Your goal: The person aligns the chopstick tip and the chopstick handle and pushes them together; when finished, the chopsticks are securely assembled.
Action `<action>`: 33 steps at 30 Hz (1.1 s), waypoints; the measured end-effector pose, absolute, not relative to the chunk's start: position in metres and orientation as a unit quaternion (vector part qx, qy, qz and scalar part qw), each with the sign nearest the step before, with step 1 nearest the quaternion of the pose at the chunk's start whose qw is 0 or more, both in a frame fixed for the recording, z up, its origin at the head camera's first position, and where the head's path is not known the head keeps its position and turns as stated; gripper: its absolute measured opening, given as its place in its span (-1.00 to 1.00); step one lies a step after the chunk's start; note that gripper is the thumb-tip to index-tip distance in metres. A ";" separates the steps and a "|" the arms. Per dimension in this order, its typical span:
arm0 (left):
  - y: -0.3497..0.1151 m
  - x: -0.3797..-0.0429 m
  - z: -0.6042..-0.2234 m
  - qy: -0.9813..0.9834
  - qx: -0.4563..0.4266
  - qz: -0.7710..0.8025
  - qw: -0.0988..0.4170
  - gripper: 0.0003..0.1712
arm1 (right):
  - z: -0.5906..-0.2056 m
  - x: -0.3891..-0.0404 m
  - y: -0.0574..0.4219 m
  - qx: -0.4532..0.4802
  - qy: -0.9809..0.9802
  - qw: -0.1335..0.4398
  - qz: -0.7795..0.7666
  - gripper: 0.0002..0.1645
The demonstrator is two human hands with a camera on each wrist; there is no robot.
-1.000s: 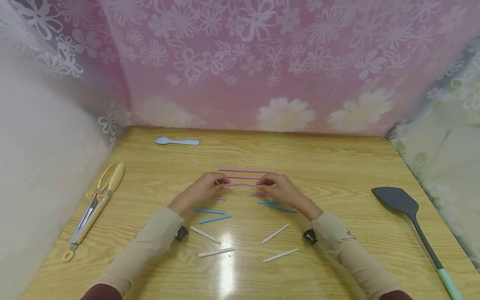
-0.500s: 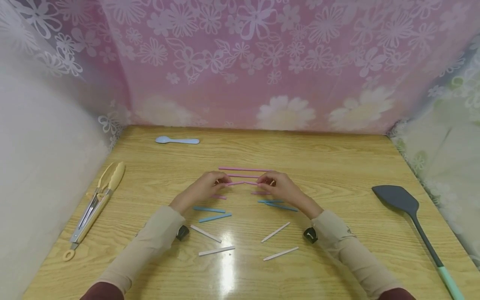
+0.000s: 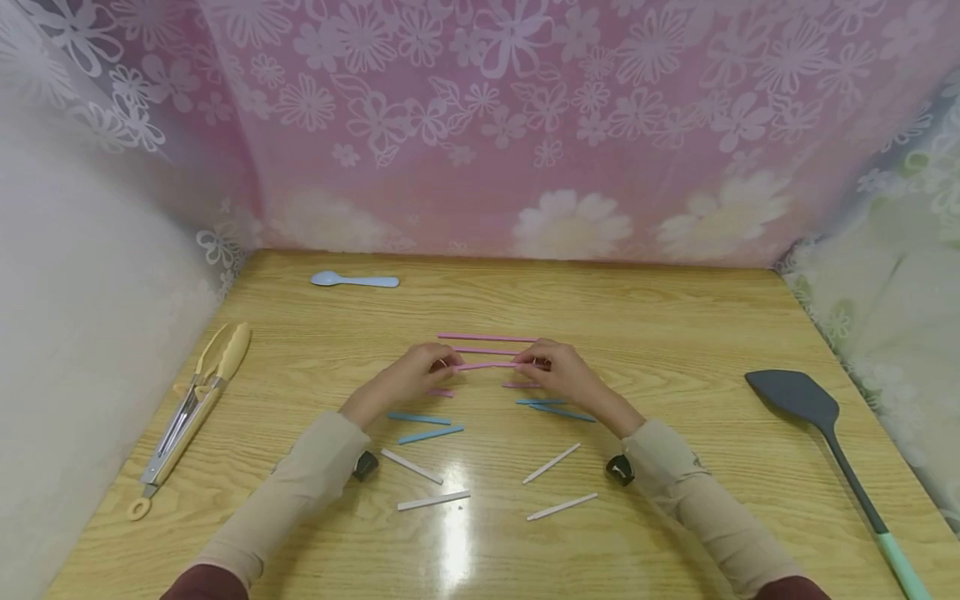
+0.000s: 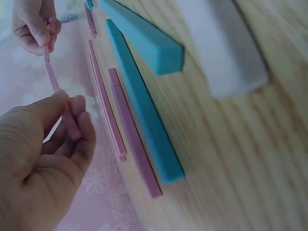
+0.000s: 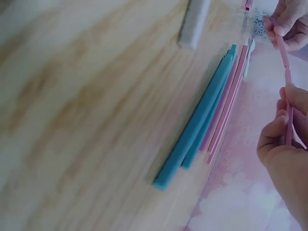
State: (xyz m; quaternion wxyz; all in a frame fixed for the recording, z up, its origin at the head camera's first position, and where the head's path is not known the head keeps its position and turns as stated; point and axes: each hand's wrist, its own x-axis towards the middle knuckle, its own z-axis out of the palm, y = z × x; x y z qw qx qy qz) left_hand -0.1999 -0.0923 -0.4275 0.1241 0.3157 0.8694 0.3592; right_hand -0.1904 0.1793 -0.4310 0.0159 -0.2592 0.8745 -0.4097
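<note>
My left hand (image 3: 416,371) pinches a pink stick (image 3: 472,367) between thumb and fingers, above the table. Opposite it, my right hand (image 3: 558,375) pinches a second pink stick (image 5: 289,120). The two sticks meet end to end between the hands, nearly in one line; I cannot tell how firmly they fit. Behind the hands lie two long pink sticks, a farther one (image 3: 487,337) and a nearer one (image 3: 486,352). Shorter pink sticks lie partly under the left hand (image 3: 442,392) and the right hand (image 3: 521,385).
Blue sticks lie nearer on the left (image 3: 431,435) and right (image 3: 562,412). White sticks (image 3: 433,501) lie closest to the person. Tongs (image 3: 191,417) are at the left, a light blue spoon (image 3: 356,282) at the back, and a dark spatula (image 3: 798,400) at the right. A floral curtain (image 3: 480,167) hangs behind.
The joint between the two held pink sticks has shifted slightly right, and the sticks look straighter. Both hands stay nearly in place, still holding them.
</note>
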 end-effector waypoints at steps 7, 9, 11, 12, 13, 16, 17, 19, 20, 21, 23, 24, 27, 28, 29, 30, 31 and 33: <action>-0.092 -0.199 -0.429 0.863 0.346 0.354 0.104 -0.67 | -0.429 -0.189 0.181 -0.269 0.862 0.002 -0.430 -0.88; -0.091 -0.198 -0.429 0.863 0.356 0.346 0.094 -0.67 | -0.428 -0.188 0.182 -0.272 0.860 0.002 -0.431 -0.88; -0.091 -0.198 -0.429 0.863 0.368 0.336 0.081 -0.67 | -0.428 -0.188 0.182 -0.274 0.860 0.004 -0.430 -0.88; -0.090 -0.197 -0.429 0.863 0.372 0.333 0.075 -0.67 | -0.428 -0.187 0.182 -0.275 0.860 0.005 -0.430 -0.88; -0.090 -0.197 -0.429 0.863 0.375 0.332 0.070 -0.67 | -0.428 -0.187 0.182 -0.275 0.860 0.005 -0.430 -0.88; -0.088 -0.198 -0.429 0.863 0.378 0.331 0.054 -0.68 | -0.428 -0.186 0.181 -0.271 0.860 0.003 -0.431 -0.88; -0.088 -0.198 -0.430 0.863 0.379 0.332 0.048 -0.69 | -0.428 -0.186 0.181 -0.270 0.861 0.001 -0.432 -0.88; -0.086 -0.198 -0.431 0.864 0.376 0.333 0.035 -0.71 | -0.428 -0.186 0.180 -0.266 0.861 -0.002 -0.434 -0.89; -0.086 -0.197 -0.431 0.866 0.373 0.331 0.026 -0.72 | -0.428 -0.186 0.179 -0.265 0.860 -0.003 -0.436 -0.89; -0.085 -0.197 -0.431 0.867 0.373 0.330 0.014 -0.73 | -0.427 -0.185 0.178 -0.265 0.860 -0.006 -0.437 -0.89; -0.084 -0.195 -0.431 0.868 0.371 0.329 -0.009 -0.75 | -0.426 -0.184 0.176 -0.266 0.860 -0.012 -0.436 -0.89; -0.083 -0.194 -0.430 0.870 0.369 0.328 -0.020 -0.76 | -0.424 -0.184 0.175 -0.268 0.860 -0.016 -0.435 -0.89; -0.081 -0.191 -0.427 0.874 0.364 0.319 -0.052 -0.78 | -0.421 -0.181 0.173 -0.273 0.860 -0.034 -0.431 -0.90; -0.080 -0.190 -0.426 0.876 0.359 0.317 -0.058 -0.78 | -0.420 -0.181 0.173 -0.273 0.860 -0.038 -0.430 -0.90; -0.080 -0.189 -0.425 0.878 0.355 0.315 -0.065 -0.77 | -0.418 -0.180 0.172 -0.273 0.858 -0.042 -0.432 -0.90; -0.079 -0.188 -0.424 0.880 0.350 0.313 -0.070 -0.76 | -0.418 -0.179 0.171 -0.274 0.858 -0.047 -0.432 -0.90; -0.079 -0.188 -0.423 0.882 0.345 0.313 -0.075 -0.75 | -0.417 -0.179 0.169 -0.273 0.858 -0.049 -0.433 -0.90; -0.079 -0.186 -0.423 0.882 0.340 0.315 -0.082 -0.72 | -0.416 -0.178 0.167 -0.270 0.858 -0.052 -0.433 -0.90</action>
